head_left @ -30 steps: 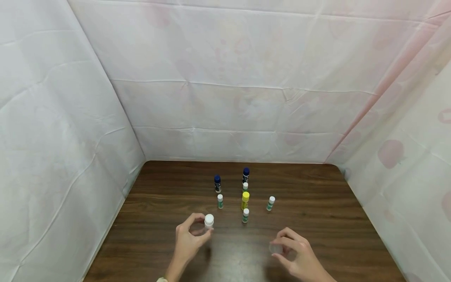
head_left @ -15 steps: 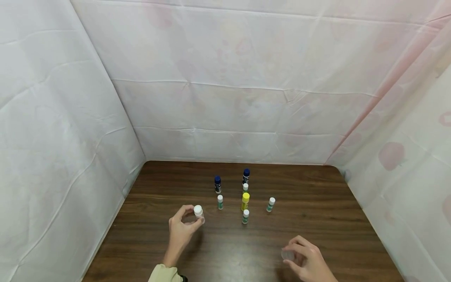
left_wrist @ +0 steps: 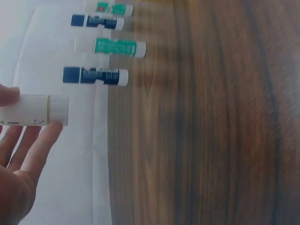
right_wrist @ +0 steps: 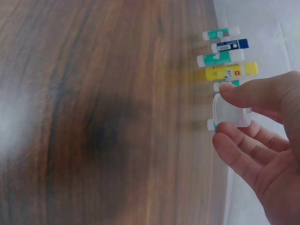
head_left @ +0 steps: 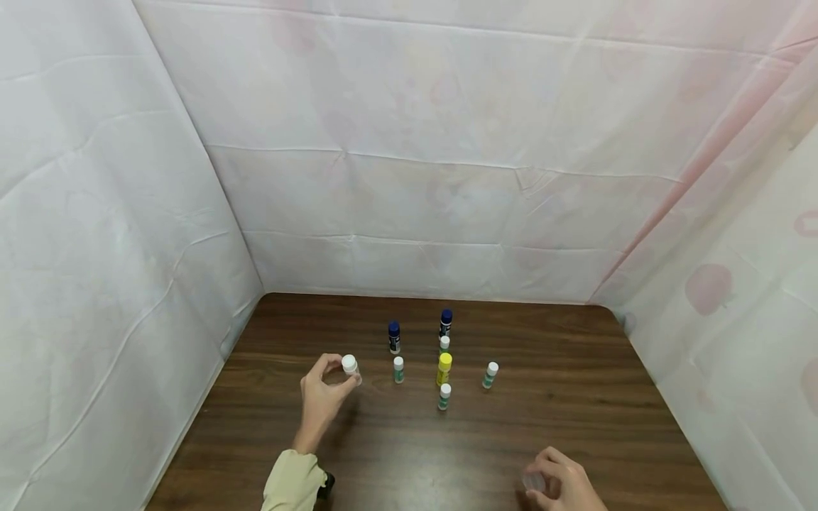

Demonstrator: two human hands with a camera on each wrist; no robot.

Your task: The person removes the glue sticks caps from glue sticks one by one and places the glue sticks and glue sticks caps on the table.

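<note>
My left hand holds a white glue stick upright between thumb and fingers, left of the standing group. In the left wrist view, the white glue stick shows a gold band near its clear end. At the front right, my right hand pinches a small clear plastic cap between thumb and fingertips, its wide rim facing the table. Nearest the left hand stands a green-labelled glue stick with a white top. Behind it is a navy-capped glue stick.
A yellow glue stick stands mid-table, with a green one in front and another navy-capped stick behind. Another green stick is to its right. White cloth walls the brown wooden table.
My left hand has moved left and away from me with the white glue stick. My right hand has drawn back to the right and toward me, still pinching the clear cap.
</note>
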